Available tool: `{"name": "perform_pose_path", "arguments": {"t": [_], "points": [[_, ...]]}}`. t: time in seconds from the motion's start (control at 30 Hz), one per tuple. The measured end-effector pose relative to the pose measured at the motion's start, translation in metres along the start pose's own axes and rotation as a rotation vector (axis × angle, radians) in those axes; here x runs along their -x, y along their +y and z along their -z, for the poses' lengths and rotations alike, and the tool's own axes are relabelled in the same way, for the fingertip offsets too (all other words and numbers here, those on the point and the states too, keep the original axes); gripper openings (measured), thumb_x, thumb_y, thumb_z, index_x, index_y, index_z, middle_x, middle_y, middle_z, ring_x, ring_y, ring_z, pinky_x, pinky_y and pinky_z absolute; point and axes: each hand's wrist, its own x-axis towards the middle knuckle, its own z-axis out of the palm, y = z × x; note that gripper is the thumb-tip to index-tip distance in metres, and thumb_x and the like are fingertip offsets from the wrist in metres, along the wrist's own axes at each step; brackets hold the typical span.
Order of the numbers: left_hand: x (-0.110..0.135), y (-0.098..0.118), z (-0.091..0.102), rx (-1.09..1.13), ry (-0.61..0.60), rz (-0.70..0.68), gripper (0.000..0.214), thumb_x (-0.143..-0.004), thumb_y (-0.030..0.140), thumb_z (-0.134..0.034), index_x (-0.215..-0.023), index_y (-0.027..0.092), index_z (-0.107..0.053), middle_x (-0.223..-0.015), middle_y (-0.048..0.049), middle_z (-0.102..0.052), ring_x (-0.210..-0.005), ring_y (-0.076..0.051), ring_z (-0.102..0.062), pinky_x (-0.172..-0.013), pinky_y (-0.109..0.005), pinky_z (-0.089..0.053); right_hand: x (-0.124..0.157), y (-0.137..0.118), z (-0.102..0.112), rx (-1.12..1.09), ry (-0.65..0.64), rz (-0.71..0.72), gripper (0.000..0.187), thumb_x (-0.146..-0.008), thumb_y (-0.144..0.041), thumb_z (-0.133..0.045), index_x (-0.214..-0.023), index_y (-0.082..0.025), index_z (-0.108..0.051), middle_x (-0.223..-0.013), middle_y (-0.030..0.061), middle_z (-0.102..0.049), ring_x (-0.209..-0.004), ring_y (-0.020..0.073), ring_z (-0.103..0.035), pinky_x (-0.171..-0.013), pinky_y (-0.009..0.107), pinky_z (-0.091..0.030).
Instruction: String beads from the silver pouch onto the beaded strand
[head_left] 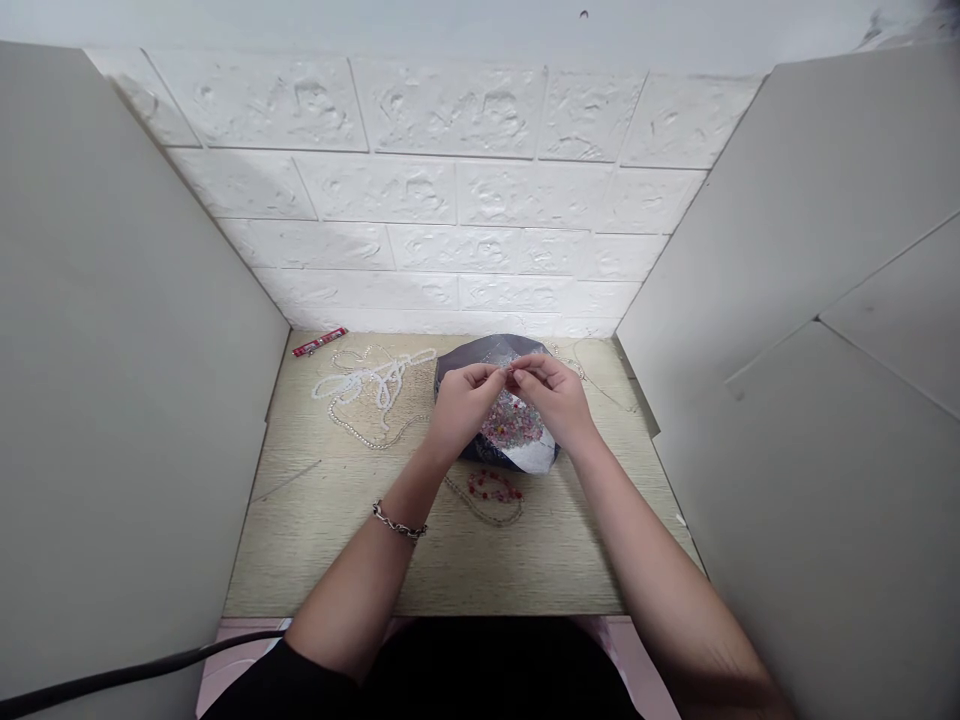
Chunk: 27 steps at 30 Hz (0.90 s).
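Apparently pinching a tiny reddish piece [511,370] betw. fingertips of L hand [466,402] and R hand [559,396], w/ grip of both drawn tight; too small to tell exact kind. Holding it over mixed pink and clear beads [514,425], in a dark open container [469,353] w/ white sheet [535,458] at near side. Nearer to body, can see red-pink bead string [496,488] next to greyish bead strand [487,517], both on the surface [517,580]. To L of container, can find white bead strands [386,377] and pearly strand [366,438]; farther back, red strip [320,342] near white brick-pattern wall [420,185]. On L wrist, wearing chain bracelet [400,525].
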Motion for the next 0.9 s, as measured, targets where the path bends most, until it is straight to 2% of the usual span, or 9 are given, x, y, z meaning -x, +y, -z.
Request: {"name": "perform_pose_path", "arguments": {"t": [0.33, 0.63, 0.77, 0.9], "points": [[0.0006, -0.0004, 0.0006, -0.052, -0.006, -0.011, 0.029, -0.072, 0.037, -0.051, -0.070, 0.013, -0.065, -0.056, 0.0007, -0.055, -0.050, -0.008, -0.041, -0.051, -0.021, -0.033, 0.0001, -0.0003, -0.0010, 0.042, 0.002, 0.025, 0.012, -0.067, -0.025, -0.060, -0.077, -0.017, -0.057, -0.072, -0.0014, -0.061, -0.070, 0.0083, -0.058, -0.074, 0.026, -0.049], [0.0002, -0.0033, 0.0023, -0.146, -0.048, -0.101, 0.030, -0.076, 0.037, -0.047, -0.081, 0.015, -0.068, -0.061, -0.0004, -0.059, -0.056, -0.011, -0.046, -0.051, -0.021, -0.032, -0.0011, 0.0024, 0.0017, 0.144, -0.004, 0.051, 0.014, -0.068, -0.027, -0.059, -0.078, -0.017, -0.059, -0.075, 0.0002, -0.062, -0.074, 0.0117, -0.058, -0.076, 0.031, -0.048], [0.0000, -0.0005, 0.0026, -0.125, -0.071, -0.039, 0.032, -0.075, 0.039, -0.047, -0.068, 0.014, -0.066, -0.048, 0.0023, -0.045, -0.048, -0.008, -0.037, -0.047, -0.021, -0.026, -0.0005, 0.0010, 0.0036, 0.280, 0.003, 0.086, 0.015, -0.067, -0.027, -0.059, -0.077, -0.017, -0.063, -0.075, 0.0012, -0.063, -0.072, 0.0130, -0.058, -0.072, 0.031, -0.047], [-0.0011, -0.0009, 0.0020, -0.008, -0.098, 0.044, 0.033, -0.073, 0.041, -0.050, -0.059, 0.013, -0.059, -0.043, 0.0052, -0.030, -0.042, -0.005, -0.027, -0.044, -0.021, -0.021, 0.0004, -0.0027, 0.0063, 0.413, -0.005, 0.147, 0.014, -0.068, -0.028, -0.059, -0.075, -0.017, -0.063, -0.073, 0.0013, -0.064, -0.068, 0.0127, -0.057, -0.065, 0.028, -0.045]]}}
